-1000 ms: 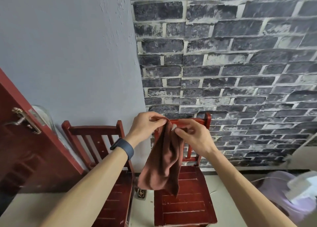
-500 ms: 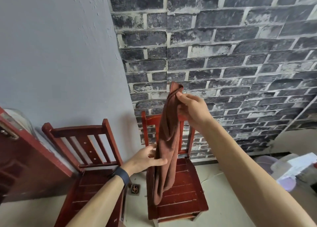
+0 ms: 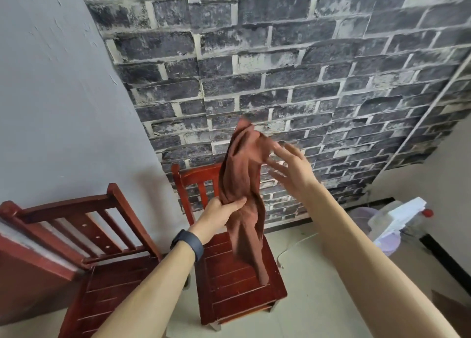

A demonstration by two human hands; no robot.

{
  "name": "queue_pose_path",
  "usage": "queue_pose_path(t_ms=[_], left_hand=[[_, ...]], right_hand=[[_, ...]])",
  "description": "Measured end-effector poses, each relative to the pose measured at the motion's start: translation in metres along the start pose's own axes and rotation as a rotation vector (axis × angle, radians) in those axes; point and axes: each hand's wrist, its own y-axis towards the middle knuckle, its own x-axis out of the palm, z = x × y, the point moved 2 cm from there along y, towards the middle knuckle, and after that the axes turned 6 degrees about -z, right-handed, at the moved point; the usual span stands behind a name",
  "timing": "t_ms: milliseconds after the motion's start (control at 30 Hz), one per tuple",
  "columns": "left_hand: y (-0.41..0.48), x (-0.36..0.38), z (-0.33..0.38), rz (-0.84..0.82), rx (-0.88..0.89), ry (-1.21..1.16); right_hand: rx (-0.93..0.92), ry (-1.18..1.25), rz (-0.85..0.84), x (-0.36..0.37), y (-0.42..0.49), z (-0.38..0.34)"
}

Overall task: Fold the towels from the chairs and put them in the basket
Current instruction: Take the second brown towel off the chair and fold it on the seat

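Looking into the corner, I see a plain grey wall (image 3: 51, 95) on the left that meets a dark grey brick wall (image 3: 305, 70) with pale joints. The floor (image 3: 318, 281) is pale and smooth. Two red slatted wooden chairs stand side by side: the left chair (image 3: 107, 274) before the grey wall, the right chair (image 3: 237, 291) with its back to the bricks.

The person holds a brown towel (image 3: 242, 179) in the air above the right chair's seat, and it hides part of that chair's back. The left hand (image 3: 221, 212), with a dark wristband (image 3: 190, 243), grips the towel round its middle, fingers and thumb curled on the cloth. The lower end hangs over the seat. The right hand (image 3: 293, 169) is just beside the bunched upper part, fingers spread and straight, holding nothing. It is blurred, so I cannot tell if the fingertips touch the cloth.

A white cable (image 3: 293, 248) lies on the floor near the right chair, and a white and lilac object (image 3: 392, 220) stands further right.
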Motion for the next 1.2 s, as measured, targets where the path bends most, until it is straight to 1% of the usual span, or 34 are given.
queue_pose_path(t_ms=[33, 67, 100, 133, 167, 200, 267, 300, 367, 467, 500, 567, 667, 700, 767, 833, 933, 1000, 1067, 1100, 1167, 1200], left_hand=[[0.002, 0.0, 0.005, -0.023, -0.005, -0.086], [0.005, 0.001, 0.011, -0.046, -0.015, -0.148], [0.007, 0.001, 0.016, -0.063, -0.036, -0.198], [0.009, 0.001, 0.021, -0.074, -0.068, -0.232], [0.01, 0.001, 0.024, -0.08, -0.103, -0.24], [0.011, 0.001, 0.026, -0.085, -0.144, -0.224], [0.009, -0.001, 0.021, -0.124, -0.228, -0.199], [0.007, -0.002, 0.015, -0.152, -0.258, -0.2], [0.0, -0.006, 0.0, -0.195, -0.306, -0.167], [-0.011, -0.01, -0.024, -0.161, -0.392, 0.042], [-0.014, -0.012, -0.032, -0.134, -0.413, 0.088], [-0.02, -0.019, -0.047, -0.068, -0.426, 0.063], [-0.028, -0.037, -0.062, 0.071, -0.404, -0.03], [-0.031, -0.046, -0.065, 0.131, -0.401, -0.034], [-0.037, -0.067, -0.07, 0.264, -0.387, -0.037], [-0.041, -0.088, -0.068, 0.353, -0.348, 0.002], [-0.044, -0.107, -0.056, 0.412, -0.281, 0.111], [-0.044, -0.113, -0.046, 0.438, -0.237, 0.066], [-0.045, -0.114, -0.04, 0.441, -0.209, -0.01], [-0.046, -0.114, -0.038, 0.444, -0.201, -0.043], [-0.049, -0.114, -0.035, 0.459, -0.193, -0.082], [-0.051, -0.114, -0.034, 0.471, -0.183, -0.089]], right_hand=[[0.073, -0.183, -0.007, -0.016, -0.006, 0.018], [0.156, -0.348, -0.072, -0.028, -0.015, 0.04], [0.233, -0.454, -0.179, -0.035, -0.024, 0.063], [0.275, -0.51, -0.272, -0.038, -0.031, 0.084], [0.263, -0.532, -0.321, -0.038, -0.036, 0.099], [0.199, -0.561, -0.309, -0.036, -0.036, 0.108], [0.049, -0.588, -0.201, -0.03, -0.032, 0.115], [0.017, -0.563, -0.167, -0.027, -0.03, 0.116], [0.01, -0.446, -0.136, -0.023, -0.028, 0.119], [0.068, -0.257, -0.132, -0.024, -0.028, 0.131], [0.086, -0.24, -0.12, -0.025, -0.027, 0.134], [0.09, -0.248, -0.057, -0.028, -0.025, 0.139], [0.048, -0.27, 0.129, -0.044, -0.017, 0.138], [0.022, -0.307, 0.201, -0.052, -0.014, 0.135], [-0.035, -0.455, 0.346, -0.07, -0.008, 0.126], [-0.071, -0.643, 0.43, -0.086, -0.003, 0.115], [-0.059, -0.842, 0.379, -0.094, 0.007, 0.102], [-0.044, -0.868, 0.347, -0.091, 0.012, 0.094], [-0.009, -0.77, 0.321, -0.088, 0.014, 0.086], [0.013, -0.694, 0.266, -0.086, 0.014, 0.084], [0.083, -0.542, 0.077, -0.085, 0.013, 0.084], [0.133, -0.506, -0.025, -0.086, 0.013, 0.087]])
